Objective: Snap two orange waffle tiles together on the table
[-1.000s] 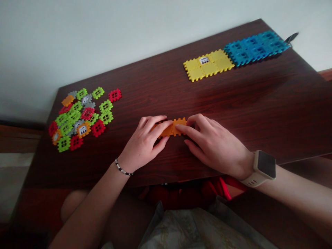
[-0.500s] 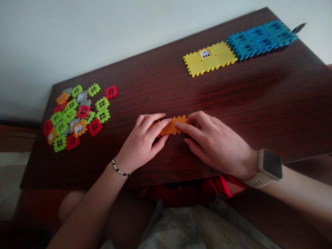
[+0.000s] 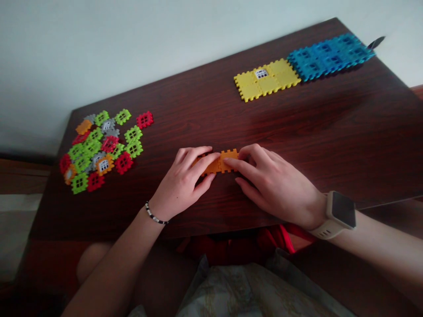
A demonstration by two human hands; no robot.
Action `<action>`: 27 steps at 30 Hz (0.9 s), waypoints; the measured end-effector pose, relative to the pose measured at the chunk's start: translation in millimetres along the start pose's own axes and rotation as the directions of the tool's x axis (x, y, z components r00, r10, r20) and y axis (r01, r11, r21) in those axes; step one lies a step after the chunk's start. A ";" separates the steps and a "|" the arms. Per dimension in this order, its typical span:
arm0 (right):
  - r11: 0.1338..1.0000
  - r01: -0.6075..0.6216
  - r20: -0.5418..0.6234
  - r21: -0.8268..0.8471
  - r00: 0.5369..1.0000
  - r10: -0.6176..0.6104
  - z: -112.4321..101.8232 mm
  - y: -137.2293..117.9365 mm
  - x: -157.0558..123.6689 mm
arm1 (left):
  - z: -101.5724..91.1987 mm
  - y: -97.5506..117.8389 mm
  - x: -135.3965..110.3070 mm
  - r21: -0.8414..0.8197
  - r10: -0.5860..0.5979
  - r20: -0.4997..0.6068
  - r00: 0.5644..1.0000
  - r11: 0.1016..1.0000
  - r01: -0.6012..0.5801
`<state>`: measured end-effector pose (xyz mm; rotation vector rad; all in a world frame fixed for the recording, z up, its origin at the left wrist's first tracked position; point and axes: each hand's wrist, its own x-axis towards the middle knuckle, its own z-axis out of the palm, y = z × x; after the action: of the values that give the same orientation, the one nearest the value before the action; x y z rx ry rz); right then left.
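Two orange toothed plastic tiles lie edge to edge on the dark wooden table, near its front edge. My left hand, with a beaded bracelet at the wrist, pinches the left tile between thumb and fingers. My right hand, with a watch on the wrist, grips the right tile, and its index finger lies across the tile's front. Both hands cover much of the tiles.
A heap of loose green, red, grey and orange tiles lies at the table's left. A joined yellow tile panel and a joined blue tile panel rest at the far right. A pale wall stands behind.
The hands and the orange tiles keep the same pose. Only the camera has shifted slightly.
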<state>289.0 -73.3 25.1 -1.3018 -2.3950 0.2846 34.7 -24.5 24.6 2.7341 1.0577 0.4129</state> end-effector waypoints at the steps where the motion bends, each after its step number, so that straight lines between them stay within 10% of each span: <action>1: 1.000 0.001 0.000 0.000 1.000 -0.001 0.1 0.0 -0.1 | 0.1 -0.1 0.1 0.001 0.001 -0.001 1.000 1.000 -0.001; 27: 1.000 0.027 -0.018 -0.013 0.999 -0.028 2.8 3.2 -2.3 | 5.2 -2.8 -0.7 -0.045 0.023 -0.049 0.999 0.999 -0.026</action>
<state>291.3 -73.4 20.8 -1.2702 -2.4010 0.2493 34.1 -23.3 18.8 2.7121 1.0142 0.5033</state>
